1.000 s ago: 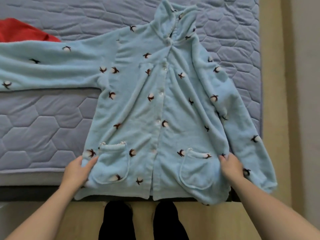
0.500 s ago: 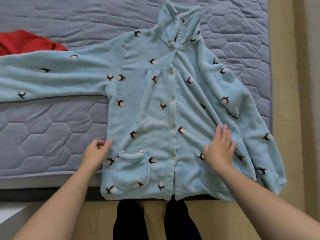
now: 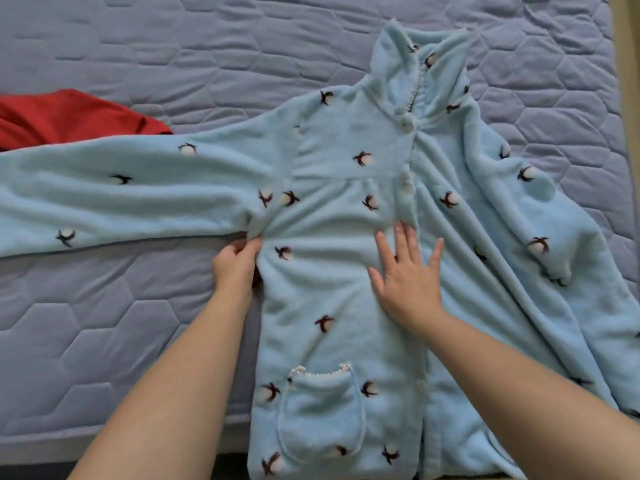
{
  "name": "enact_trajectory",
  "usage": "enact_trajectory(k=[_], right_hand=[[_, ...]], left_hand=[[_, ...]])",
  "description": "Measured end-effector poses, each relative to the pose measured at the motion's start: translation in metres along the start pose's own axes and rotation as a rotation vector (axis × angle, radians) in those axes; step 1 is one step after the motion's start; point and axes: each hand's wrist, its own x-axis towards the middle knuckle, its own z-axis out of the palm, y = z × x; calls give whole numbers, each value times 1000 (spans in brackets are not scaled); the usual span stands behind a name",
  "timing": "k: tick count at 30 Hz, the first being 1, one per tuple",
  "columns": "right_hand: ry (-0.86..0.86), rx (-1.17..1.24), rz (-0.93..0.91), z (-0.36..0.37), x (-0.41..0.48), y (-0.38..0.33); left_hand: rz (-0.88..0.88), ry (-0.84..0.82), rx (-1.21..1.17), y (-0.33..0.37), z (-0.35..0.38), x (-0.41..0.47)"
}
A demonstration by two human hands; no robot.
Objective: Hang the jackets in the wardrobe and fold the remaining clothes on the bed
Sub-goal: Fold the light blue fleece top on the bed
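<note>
A light blue fleece pajama top [image 3: 346, 271] lies face-up, buttoned, on the quilted bed [image 3: 104, 323], its one sleeve stretched out to the left. The left hand [image 3: 235, 265] pinches the fabric at the underarm seam. The right hand [image 3: 408, 275] presses flat on the chest, fingers spread. A red garment [image 3: 69, 116] sits beyond the sleeve.

Head cam — steeply down over bed [image 3: 104, 323], close-in

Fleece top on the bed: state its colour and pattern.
Fleece top: light blue, scattered with white puffs on dark brown sprigs; best in head view.
</note>
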Motion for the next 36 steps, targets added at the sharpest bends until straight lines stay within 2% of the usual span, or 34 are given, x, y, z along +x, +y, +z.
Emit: enact_trajectory(k=[2, 3, 4, 6, 7, 8, 13, 15, 18, 20, 22, 23, 25, 27, 31, 36], right_hand=[[24, -5, -11, -9, 7, -7], [72, 24, -16, -15, 17, -13], [126, 63, -19, -21, 29, -20], [176, 150, -9, -29, 54, -34], [149, 184, 4, -29, 65, -39], [102, 205, 15, -24, 72, -42], [-80, 284, -42, -21, 86, -33], [-91, 385, -70, -39, 78, -20], [39, 429, -8, -55, 43, 13], [68, 325, 134, -54, 14, 48], [6, 227, 282, -51, -10, 94], [-37, 202, 339, -50, -19, 117], [-116, 215, 411, -51, -34, 159], [-180, 246, 405, -47, -45, 191], [-190, 243, 310, -35, -58, 244], [-301, 273, 163, -26, -58, 293]], left_hand=[[-60, -153, -274, 21, 2, 5], [-34, -158, -369, 34, 3, 13], [11, -83, -428, 46, 2, 24], [79, 183, -431, 62, -5, 46], [86, 276, -414, 62, -10, 56], [82, 315, -395, 58, -15, 64], [83, 273, -292, 50, -19, 76], [25, 174, -168, 56, -22, 61], [-96, -7, 182, 47, -33, 10], [-19, -16, 561, 21, -39, -24], [148, 73, 920, -6, -37, -59], [215, 137, 1010, -14, -31, -77], [325, 230, 1117, -23, -8, -109], [365, 220, 1234, -28, 20, -137], [302, 58, 1346, -48, 98, -192], [330, -187, 1301, -76, 211, -240]])
